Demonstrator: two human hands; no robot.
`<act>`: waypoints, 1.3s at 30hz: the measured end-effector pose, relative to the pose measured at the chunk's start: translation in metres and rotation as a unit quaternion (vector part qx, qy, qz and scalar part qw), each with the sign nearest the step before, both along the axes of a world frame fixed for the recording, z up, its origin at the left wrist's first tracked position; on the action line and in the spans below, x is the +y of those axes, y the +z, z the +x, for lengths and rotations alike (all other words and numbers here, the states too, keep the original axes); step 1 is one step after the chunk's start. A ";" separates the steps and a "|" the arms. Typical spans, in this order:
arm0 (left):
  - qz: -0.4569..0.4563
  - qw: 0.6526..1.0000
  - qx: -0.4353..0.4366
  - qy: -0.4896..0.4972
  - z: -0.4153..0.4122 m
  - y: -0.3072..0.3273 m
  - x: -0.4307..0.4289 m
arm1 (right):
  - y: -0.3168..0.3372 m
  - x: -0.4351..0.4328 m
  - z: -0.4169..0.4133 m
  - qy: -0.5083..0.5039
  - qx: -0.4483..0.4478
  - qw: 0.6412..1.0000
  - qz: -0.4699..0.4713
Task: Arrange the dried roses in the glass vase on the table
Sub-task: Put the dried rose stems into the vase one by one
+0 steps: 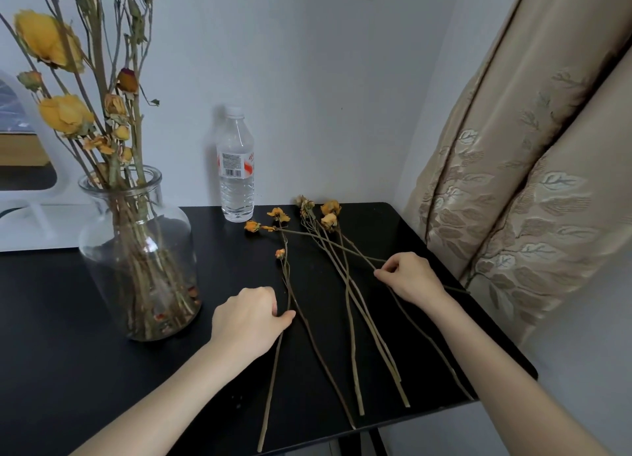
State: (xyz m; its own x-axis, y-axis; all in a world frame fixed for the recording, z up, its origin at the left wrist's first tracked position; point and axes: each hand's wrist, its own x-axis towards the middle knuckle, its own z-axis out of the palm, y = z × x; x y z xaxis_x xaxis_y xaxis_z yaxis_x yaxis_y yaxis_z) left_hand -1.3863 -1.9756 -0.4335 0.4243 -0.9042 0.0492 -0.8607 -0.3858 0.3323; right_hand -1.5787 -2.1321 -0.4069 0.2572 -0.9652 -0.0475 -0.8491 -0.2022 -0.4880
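Observation:
A clear glass vase (136, 250) stands at the left of the black table (85, 353) and holds several tall dried roses with yellow heads. Several loose dried roses (349, 295) lie spread on the table's right half, heads pointing toward the wall. My left hand (248, 318) lies on the table with its fingers curled, pinching the stem of the leftmost loose rose (285, 277). My right hand (408, 277) pinches the long stem of a rose (253, 226) that lies across the others.
A clear plastic water bottle (236, 168) stands at the back by the wall. A beige patterned curtain (519, 168) hangs close along the table's right edge. A white-framed mirror (20, 168) stands behind the vase at the far left.

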 end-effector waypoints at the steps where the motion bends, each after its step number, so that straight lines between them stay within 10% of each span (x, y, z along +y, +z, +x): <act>1: 0.009 1.000 0.001 0.002 0.000 0.001 -0.002 | 0.001 0.000 0.002 0.001 0.010 1.000 0.010; 14: 0.023 1.000 -0.007 0.008 -0.001 0.007 -0.013 | 0.004 0.008 0.014 -0.011 -0.038 0.999 -0.029; 23: -0.137 0.989 0.006 -0.053 -0.021 0.023 -0.049 | 0.008 0.012 0.010 -0.006 -0.045 0.998 -0.032; 31: -0.095 0.981 0.168 0.016 -0.043 0.021 -0.100 | 0.005 0.019 0.001 0.005 -0.056 0.997 -0.049; 39: -0.091 0.819 0.532 0.197 -0.035 0.024 -0.130 | 0.006 0.022 -0.002 0.014 -0.045 0.998 -0.045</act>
